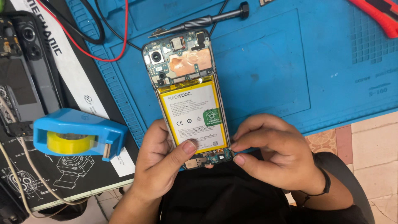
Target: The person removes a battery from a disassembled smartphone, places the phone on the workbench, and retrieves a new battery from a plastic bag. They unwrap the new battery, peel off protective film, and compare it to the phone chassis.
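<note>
An opened phone (188, 97), its back cover removed, is held face down over the near edge of a blue mat (265, 70). The phone's frame serves as a container: the upper compartment holds a circuit board (180, 58) with a camera module and a copper-coloured shield, the middle compartment is filled by a white battery (192, 118) edged in yellow, and a small lower board (207, 157) is seated at the bottom end.

The phone is grasped at its lower left edge by the left hand (159, 159), with the thumb laid across the battery's lower edge. The right hand (275, 145) is curled, its fingertips (237, 147) pinched against the phone's lower right corner beside the small board; whether anything is held between them cannot be told.

A screwdriver (207, 20) lies on the mat just beyond the phone's top end, with tweezers tips beside it. A blue dispenser (78, 135) containing a roll of yellow tape (68, 143) stands to the left, well apart from the hands. Red and black cables (107, 37) cross the mat's upper left. A red knife (379, 14) lies at the upper right corner.
</note>
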Action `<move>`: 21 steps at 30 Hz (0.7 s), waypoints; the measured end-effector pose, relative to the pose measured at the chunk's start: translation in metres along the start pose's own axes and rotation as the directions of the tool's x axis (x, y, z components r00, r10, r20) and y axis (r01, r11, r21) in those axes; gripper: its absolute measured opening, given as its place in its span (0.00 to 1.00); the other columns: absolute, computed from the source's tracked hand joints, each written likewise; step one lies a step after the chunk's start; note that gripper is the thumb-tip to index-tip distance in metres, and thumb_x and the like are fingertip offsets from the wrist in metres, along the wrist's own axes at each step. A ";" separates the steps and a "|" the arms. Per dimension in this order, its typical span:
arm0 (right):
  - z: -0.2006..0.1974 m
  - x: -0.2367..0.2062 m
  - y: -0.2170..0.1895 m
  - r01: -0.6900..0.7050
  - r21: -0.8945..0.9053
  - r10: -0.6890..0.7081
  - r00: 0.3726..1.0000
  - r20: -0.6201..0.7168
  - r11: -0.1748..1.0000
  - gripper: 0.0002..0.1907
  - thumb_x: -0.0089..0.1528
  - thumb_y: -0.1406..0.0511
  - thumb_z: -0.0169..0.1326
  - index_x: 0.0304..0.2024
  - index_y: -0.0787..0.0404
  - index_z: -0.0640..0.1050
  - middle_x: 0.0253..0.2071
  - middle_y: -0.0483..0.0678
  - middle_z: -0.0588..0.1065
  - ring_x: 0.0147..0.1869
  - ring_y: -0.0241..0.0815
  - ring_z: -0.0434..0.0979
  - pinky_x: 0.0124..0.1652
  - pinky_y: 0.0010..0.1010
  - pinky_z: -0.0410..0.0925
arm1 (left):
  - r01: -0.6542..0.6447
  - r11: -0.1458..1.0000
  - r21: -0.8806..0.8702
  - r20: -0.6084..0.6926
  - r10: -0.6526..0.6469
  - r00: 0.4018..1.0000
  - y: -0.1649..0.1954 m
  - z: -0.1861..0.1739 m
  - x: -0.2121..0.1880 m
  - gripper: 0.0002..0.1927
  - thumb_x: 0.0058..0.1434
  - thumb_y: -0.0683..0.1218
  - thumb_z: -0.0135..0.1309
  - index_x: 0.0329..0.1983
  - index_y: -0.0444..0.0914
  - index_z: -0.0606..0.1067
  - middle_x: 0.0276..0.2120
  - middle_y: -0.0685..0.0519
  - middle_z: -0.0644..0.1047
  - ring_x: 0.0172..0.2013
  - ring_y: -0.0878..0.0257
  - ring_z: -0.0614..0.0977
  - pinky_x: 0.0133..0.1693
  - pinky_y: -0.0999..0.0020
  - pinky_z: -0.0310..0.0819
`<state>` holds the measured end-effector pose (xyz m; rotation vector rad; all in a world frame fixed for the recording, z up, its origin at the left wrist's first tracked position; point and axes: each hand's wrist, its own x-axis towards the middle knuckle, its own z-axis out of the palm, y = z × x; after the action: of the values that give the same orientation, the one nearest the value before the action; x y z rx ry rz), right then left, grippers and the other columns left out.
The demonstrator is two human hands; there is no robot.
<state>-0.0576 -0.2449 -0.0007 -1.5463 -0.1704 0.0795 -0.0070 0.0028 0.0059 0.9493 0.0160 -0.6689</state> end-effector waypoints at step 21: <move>0.005 -0.004 0.003 -0.059 0.132 0.061 0.998 -0.007 0.989 0.17 0.63 0.75 0.61 0.54 0.66 0.77 0.55 0.52 0.73 0.56 0.41 0.78 0.57 0.31 0.74 | -0.033 0.999 0.013 -0.013 0.033 0.999 -0.006 -0.001 -0.004 0.15 0.72 0.35 0.49 0.60 0.32 0.62 0.55 0.37 0.77 0.51 0.52 0.84 0.47 0.55 0.85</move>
<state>-0.0620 -0.2407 -0.0035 -1.4195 -0.1075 0.1274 -0.0135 0.0036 0.0019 0.9645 0.0081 -0.6329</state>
